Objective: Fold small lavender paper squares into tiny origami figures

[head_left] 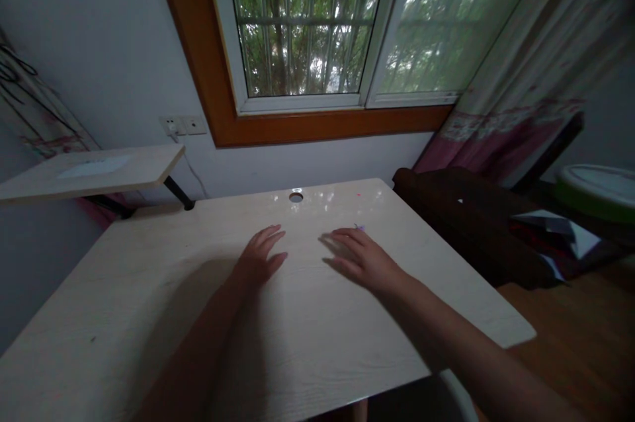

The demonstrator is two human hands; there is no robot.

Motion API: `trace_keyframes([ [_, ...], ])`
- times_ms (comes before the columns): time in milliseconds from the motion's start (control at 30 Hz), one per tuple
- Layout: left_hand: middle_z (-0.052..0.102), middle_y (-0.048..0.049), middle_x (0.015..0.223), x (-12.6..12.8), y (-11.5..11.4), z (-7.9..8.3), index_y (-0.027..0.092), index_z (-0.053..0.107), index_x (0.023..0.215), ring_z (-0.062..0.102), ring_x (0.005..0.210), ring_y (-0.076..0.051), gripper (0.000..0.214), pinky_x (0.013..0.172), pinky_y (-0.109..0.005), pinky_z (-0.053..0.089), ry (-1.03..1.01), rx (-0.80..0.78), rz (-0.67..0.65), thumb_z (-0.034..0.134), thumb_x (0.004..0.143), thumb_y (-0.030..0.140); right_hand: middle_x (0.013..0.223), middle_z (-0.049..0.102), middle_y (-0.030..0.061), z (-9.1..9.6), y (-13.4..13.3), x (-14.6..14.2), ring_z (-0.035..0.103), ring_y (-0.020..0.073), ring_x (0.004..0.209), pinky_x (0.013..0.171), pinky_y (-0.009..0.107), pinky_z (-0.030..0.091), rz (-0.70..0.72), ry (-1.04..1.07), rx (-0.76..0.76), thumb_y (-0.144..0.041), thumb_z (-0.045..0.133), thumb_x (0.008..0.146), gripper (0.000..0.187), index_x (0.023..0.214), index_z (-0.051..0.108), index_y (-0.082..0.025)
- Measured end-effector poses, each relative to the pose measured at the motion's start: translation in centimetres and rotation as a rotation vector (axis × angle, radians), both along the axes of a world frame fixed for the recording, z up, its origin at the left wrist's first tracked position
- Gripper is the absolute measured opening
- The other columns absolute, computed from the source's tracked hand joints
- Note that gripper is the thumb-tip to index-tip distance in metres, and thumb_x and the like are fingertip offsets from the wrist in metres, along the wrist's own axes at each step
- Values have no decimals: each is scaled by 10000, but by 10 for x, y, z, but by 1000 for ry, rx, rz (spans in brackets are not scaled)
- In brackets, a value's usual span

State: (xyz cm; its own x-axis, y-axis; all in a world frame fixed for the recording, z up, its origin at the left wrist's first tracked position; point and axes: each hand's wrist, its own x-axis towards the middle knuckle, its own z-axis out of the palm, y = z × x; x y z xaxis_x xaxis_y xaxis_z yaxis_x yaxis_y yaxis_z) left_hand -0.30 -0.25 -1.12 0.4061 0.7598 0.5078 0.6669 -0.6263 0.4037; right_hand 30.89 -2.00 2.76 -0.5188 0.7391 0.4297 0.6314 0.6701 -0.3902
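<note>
Both of my hands are over the pale wood-grain desk (307, 342), facing each other with a gap between them. My left hand (258, 256) is open, its fingers apart and nothing in them. Opposite it, my right hand (362, 258) is also open, thumb and fingers stretched toward the left. Just beyond the right hand's knuckles a small purple mark or scrap (360, 227) shows on the desktop; I cannot tell which. Whether the hands touch the surface or hover slightly above it is unclear.
A raised shelf (139, 174) on black legs stands at the desk's back left. Near the rear edge is a round cable hole (296, 197). Beyond are a barred window (307, 25) and wall sockets (183, 126). Dark brown furniture (446, 217) borders the right side.
</note>
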Motion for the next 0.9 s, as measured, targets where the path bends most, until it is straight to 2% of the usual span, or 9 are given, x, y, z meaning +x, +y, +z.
trace_keyframes([
  [133, 310, -142, 1582, 1, -14, 14, 214, 321, 1493, 245, 1474, -323, 742, 1156, -578, 279, 301, -57, -75, 587, 875, 528, 1486, 434, 157, -3, -1, -29, 423, 304, 1365, 1108, 504, 397, 121, -106, 10, -530, 597, 884, 737, 1502, 342, -219],
  [267, 202, -146, 1619, -6, -32, 26, 210, 215, 1534, 119, 1506, -324, 854, 1174, -595, 190, 452, -109, -91, 576, 855, 583, 1583, 281, 168, -18, -2, -50, 261, 323, 1464, 1171, 556, 261, 191, -221, -7, -585, 568, 880, 835, 1541, 246, -190],
  [367, 148, -145, 1630, -11, -41, 23, 206, 163, 1548, 69, 1512, -320, 876, 1180, -596, 147, 512, -136, -103, 547, 864, 595, 1603, 220, 181, -26, -4, -63, 195, 330, 1487, 1179, 565, 220, 244, -258, -23, -638, 547, 865, 908, 1558, 186, -176],
  [500, 149, -155, 1628, -14, -45, 7, 172, 170, 1548, 74, 1513, -313, 878, 1192, -578, 120, 532, -149, -89, 492, 876, 637, 1610, 181, 188, -33, -8, -70, 159, 333, 1496, 1188, 566, 190, 274, -282, -32, -661, 529, 861, 944, 1565, 149, -160],
  [600, 173, -155, 1623, -15, -45, 0, 167, 202, 1542, 102, 1511, -305, 853, 1200, -561, 104, 531, -140, -92, 448, 888, 656, 1604, 191, 195, -37, -10, -70, 164, 333, 1495, 1194, 561, 182, 256, -297, -40, -664, 512, 870, 924, 1559, 181, -145],
  [900, 217, -144, 1613, -14, -48, 0, 174, 229, 1539, 140, 1505, -296, 820, 1204, -548, 62, 568, -114, -90, 391, 904, 667, 1596, 226, 185, -40, -11, -71, 175, 321, 1494, 1204, 552, 162, 233, -318, -33, -664, 490, 881, 889, 1550, 224, -142],
])
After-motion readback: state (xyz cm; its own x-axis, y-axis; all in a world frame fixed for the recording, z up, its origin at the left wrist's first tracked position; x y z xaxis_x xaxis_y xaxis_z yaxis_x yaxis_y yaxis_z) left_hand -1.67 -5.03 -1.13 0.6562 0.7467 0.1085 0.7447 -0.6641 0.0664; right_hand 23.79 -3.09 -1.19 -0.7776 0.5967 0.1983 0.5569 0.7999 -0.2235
